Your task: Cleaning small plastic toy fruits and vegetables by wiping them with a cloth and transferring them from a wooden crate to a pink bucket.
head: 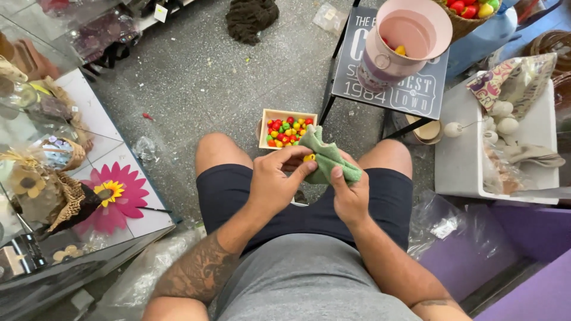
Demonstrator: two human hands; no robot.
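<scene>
I sit with my knees apart above a speckled grey floor. My left hand [275,181] pinches a small yellow ball [308,158] between thumb and fingers. My right hand [350,195] grips a folded green cloth [326,156], which is pressed against the ball. Just beyond my hands, on the floor between my knees, stands a small wooden box [267,114] filled with several red, yellow, green and orange balls.
A pink metal bucket [408,37] stands on a dark printed stool [392,89] ahead. A white box [476,148] with pale eggs and fabric is at right. A glass display case [59,178] with flowers and baskets is at left. Plastic bags lie by my legs.
</scene>
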